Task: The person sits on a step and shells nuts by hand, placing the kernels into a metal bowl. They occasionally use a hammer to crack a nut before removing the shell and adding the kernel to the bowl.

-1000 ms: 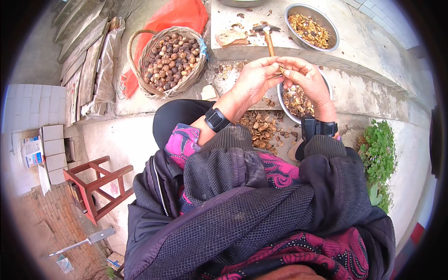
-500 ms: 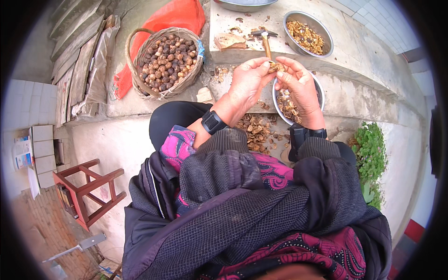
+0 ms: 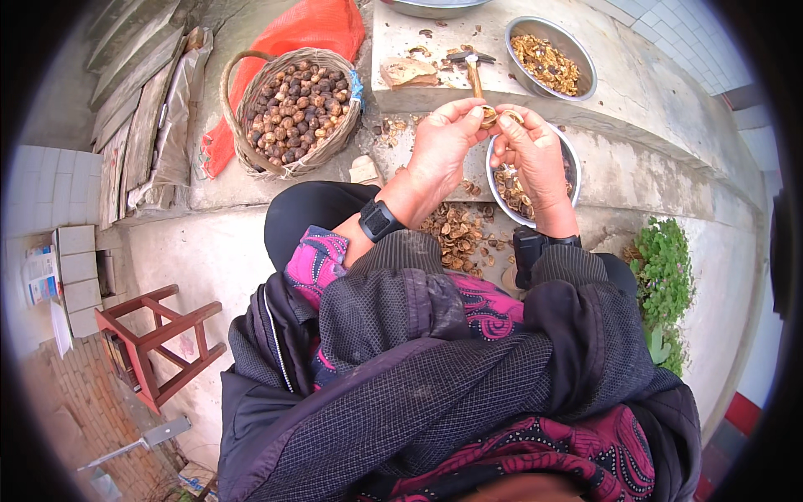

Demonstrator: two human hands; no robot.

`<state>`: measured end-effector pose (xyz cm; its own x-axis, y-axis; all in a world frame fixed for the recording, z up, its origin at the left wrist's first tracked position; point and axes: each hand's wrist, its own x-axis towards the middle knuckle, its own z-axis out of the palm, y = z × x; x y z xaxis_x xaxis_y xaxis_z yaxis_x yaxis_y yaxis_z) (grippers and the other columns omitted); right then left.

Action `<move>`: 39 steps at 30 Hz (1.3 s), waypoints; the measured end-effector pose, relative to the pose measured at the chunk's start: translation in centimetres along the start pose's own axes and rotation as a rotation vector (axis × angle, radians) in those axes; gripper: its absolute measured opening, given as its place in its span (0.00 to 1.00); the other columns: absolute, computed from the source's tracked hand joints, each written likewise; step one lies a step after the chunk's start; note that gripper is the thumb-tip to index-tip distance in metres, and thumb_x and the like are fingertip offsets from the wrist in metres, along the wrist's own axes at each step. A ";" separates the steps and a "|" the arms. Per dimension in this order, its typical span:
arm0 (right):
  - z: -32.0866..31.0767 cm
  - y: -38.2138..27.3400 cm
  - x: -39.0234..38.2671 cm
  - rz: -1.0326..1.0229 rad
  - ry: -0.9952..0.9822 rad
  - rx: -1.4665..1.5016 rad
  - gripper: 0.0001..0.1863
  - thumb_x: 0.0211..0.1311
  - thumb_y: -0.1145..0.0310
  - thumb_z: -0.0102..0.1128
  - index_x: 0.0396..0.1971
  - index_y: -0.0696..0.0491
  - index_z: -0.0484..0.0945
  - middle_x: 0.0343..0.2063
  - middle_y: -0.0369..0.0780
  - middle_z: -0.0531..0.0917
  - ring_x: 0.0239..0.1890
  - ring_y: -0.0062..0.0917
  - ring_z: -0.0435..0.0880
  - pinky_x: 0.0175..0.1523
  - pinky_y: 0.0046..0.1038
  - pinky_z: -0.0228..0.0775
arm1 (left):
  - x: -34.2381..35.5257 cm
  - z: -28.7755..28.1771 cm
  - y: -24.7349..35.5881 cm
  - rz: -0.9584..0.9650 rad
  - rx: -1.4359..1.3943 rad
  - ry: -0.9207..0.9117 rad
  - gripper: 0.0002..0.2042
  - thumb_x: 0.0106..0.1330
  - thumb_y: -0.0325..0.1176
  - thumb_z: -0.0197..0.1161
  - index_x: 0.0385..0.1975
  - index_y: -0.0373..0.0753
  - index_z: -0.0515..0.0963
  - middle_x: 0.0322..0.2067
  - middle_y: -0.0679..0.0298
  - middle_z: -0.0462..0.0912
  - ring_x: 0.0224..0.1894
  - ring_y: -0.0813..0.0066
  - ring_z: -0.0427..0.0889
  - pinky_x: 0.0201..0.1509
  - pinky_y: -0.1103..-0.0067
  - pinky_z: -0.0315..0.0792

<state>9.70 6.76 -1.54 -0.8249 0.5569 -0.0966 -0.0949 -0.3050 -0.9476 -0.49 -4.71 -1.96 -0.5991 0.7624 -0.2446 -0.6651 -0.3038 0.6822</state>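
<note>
My left hand (image 3: 443, 142) pinches a cracked walnut piece (image 3: 488, 115) between thumb and fingertips. Close beside it, my right hand (image 3: 539, 163) grips another piece of walnut shell (image 3: 513, 116); the pieces are slightly apart. Just beyond my fingers a hammer (image 3: 475, 79) lies on the concrete ledge, its handle pointing toward me. Partly hidden under my right hand is a metal bowl (image 3: 575, 163) with brown shell pieces in it. A second metal bowl (image 3: 592, 69), farther right on the ledge, holds light walnut kernels.
At the left stands a wicker basket (image 3: 330, 144) of whole walnuts, beside an orange mesh sack (image 3: 314, 29). Walnut shells (image 3: 456, 234) lie heaped below my hands. A flat stone (image 3: 408, 73) sits near the hammer. A green plant (image 3: 663, 263) grows at the right; a wooden stool (image 3: 159, 343) lies left.
The walnut pieces, close together at my fingertips before, now show a gap between them. My right hand has turned slightly, showing the shell's edge.
</note>
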 end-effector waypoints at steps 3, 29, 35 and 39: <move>0.8 0.4 -0.3 -0.089 0.061 -0.243 0.13 0.65 0.69 0.64 0.46 0.60 0.78 0.31 0.37 0.84 0.22 0.15 0.78 0.26 0.18 0.73 | 0.1 0.1 -0.6 -0.025 -0.074 -0.013 0.12 0.73 0.29 0.55 0.50 0.29 0.74 0.45 0.55 0.80 0.50 0.65 0.81 0.58 0.72 0.75; 3.6 1.7 -0.8 -0.798 0.104 -0.967 0.16 0.54 0.81 0.64 0.44 0.56 0.81 0.33 0.42 0.80 0.31 0.27 0.82 0.34 0.26 0.76 | 1.3 -1.3 -1.6 -0.020 -0.320 0.039 0.13 0.78 0.36 0.44 0.44 0.31 0.70 0.41 0.55 0.74 0.43 0.63 0.77 0.53 0.68 0.75; 4.3 1.9 -0.8 -0.959 0.106 -1.043 0.16 0.55 0.82 0.64 0.45 0.56 0.81 0.35 0.43 0.80 0.32 0.28 0.83 0.36 0.26 0.77 | 1.5 -1.0 -0.8 -0.066 -0.472 0.101 0.15 0.79 0.39 0.41 0.44 0.32 0.69 0.41 0.54 0.74 0.43 0.62 0.76 0.52 0.65 0.74; 4.4 1.7 -1.0 -0.791 0.111 -0.893 0.16 0.56 0.82 0.64 0.45 0.56 0.81 0.37 0.42 0.81 0.33 0.25 0.83 0.37 0.24 0.78 | 1.0 -0.5 0.0 -0.055 -0.472 0.088 0.15 0.79 0.39 0.41 0.44 0.32 0.68 0.41 0.55 0.74 0.44 0.63 0.76 0.52 0.64 0.74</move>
<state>7.95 2.28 -1.69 -0.6556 0.4255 0.6238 -0.0974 0.7715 -0.6287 -1.33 -4.23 -2.52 -0.5797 0.7392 -0.3427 -0.8140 -0.5063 0.2849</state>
